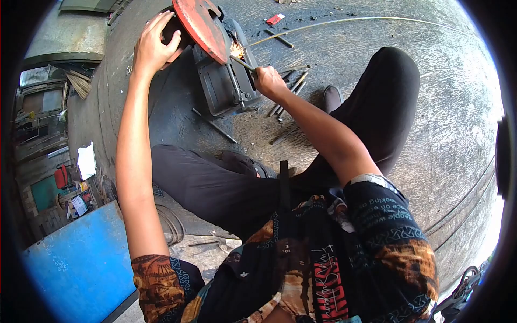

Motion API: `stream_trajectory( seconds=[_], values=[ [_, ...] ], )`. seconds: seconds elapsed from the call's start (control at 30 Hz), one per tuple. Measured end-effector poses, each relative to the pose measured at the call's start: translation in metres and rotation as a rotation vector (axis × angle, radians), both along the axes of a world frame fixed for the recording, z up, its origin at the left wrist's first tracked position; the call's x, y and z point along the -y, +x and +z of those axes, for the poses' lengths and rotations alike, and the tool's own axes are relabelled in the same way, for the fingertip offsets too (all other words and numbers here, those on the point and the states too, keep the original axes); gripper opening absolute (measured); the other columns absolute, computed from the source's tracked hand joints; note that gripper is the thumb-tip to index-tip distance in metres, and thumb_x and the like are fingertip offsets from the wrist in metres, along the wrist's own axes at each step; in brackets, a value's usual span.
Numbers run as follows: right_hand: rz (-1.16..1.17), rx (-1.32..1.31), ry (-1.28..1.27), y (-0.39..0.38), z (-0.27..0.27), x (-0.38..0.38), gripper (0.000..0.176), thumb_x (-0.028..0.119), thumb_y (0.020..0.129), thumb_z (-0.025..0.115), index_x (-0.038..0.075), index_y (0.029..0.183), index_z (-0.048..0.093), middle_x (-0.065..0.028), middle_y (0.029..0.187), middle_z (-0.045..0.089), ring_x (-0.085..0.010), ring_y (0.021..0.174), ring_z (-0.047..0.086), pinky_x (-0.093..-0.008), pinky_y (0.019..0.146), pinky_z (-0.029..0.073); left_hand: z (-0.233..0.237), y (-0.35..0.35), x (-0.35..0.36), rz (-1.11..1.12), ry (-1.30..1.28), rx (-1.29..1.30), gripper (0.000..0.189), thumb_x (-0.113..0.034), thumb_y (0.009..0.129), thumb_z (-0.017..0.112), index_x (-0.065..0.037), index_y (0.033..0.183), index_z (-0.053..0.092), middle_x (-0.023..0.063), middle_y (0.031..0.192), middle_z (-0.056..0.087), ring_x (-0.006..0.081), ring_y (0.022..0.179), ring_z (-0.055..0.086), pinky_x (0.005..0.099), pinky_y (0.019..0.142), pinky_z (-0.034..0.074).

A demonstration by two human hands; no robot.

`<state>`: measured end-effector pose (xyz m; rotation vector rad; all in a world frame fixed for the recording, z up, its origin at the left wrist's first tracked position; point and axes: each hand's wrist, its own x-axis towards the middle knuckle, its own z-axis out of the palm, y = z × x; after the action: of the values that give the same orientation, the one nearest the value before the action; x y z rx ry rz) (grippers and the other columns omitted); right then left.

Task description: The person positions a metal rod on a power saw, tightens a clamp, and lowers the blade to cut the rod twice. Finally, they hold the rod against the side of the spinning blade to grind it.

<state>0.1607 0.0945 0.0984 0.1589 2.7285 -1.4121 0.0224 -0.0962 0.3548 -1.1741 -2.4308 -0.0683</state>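
My left hand [152,47] is at the dark body of a chop saw, its fingers and thumb curled around what looks like the handle; part of the grip is hidden. The red round blade guard [200,29] tilts over the saw's grey base [219,89]. Sparks [236,50] fly just right of the guard's lower edge. My right hand [269,82] is closed around a short metal rod [242,63], whose far end points at the sparks. A long thin rod [344,20] runs from the saw out to the right.
Several cut rods [291,94] lie on the floor beside the saw, and another rod [215,126] lies in front of it. A red packet [275,19] is beyond. At lower left stands a blue panel [83,264]. My bent knees [390,91] flank the work.
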Motion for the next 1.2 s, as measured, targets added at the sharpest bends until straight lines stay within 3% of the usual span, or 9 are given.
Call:
stream_trajectory(
  seconds=[0.37, 1.2],
  values=[
    [0.055, -0.107, 0.129, 0.0064, 0.0047, -0.0017, 0.018, 0.009, 0.083, 0.047, -0.002, 0.088, 0.061, -0.0274, 0.087, 0.063, -0.0419, 0.084, 0.064, -0.0479, 0.075, 0.052, -0.0009, -0.0016, 0.0010, -0.017, 0.023, 0.005, 0.048, -0.027, 0.080, 0.064, -0.005, 0.122, 0.059, 0.0167, 0.126, 0.057, 0.0312, 0.120, 0.053, 0.0384, 0.101, 0.042],
    [-0.001, -0.306, 0.130, 0.0050, -0.0005, -0.0004, 0.015, 0.008, 0.082, 0.048, -0.001, 0.084, 0.060, -0.0217, 0.091, 0.063, -0.0395, 0.086, 0.063, -0.0464, 0.075, 0.052, 0.0005, 0.0014, -0.0005, -0.013, 0.019, -0.015, 0.048, -0.028, 0.080, 0.064, -0.005, 0.121, 0.059, 0.0167, 0.125, 0.058, 0.0316, 0.117, 0.054, 0.0386, 0.099, 0.043]
  ],
)
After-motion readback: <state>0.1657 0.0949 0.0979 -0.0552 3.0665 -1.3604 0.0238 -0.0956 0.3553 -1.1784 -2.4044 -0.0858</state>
